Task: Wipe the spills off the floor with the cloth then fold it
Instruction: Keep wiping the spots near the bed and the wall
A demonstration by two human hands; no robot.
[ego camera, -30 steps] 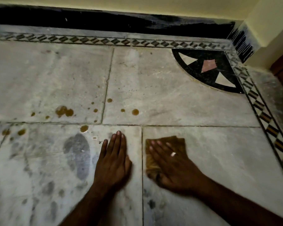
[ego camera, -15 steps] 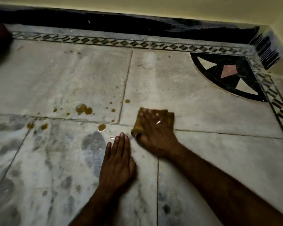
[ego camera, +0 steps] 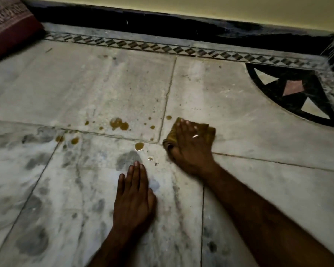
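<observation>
A bunched mustard-yellow cloth (ego camera: 209,130) lies on the pale marble floor (ego camera: 258,135), and my right hand (ego camera: 191,147) presses down on it with fingers spread over the top. Brown spills dot the tiles just left of the cloth: a large double blot (ego camera: 119,124), a round drop (ego camera: 139,145), a small drop (ego camera: 169,117) at the tile joint and several smaller spots further left. My left hand (ego camera: 134,197) rests flat on the floor nearer to me, fingers together, holding nothing.
A dark red patterned cushion or rug edge (ego camera: 8,29) lies at the far left. A black skirting (ego camera: 162,24) runs along the wall. A diamond border strip (ego camera: 162,47) and a black quarter-circle inlay (ego camera: 295,93) mark the corner. Grey smudges cover the near tiles.
My right hand has slid the cloth forward and left from the near right tile to the tile joint, over two drops. My left hand stays planted; the view has shifted left.
</observation>
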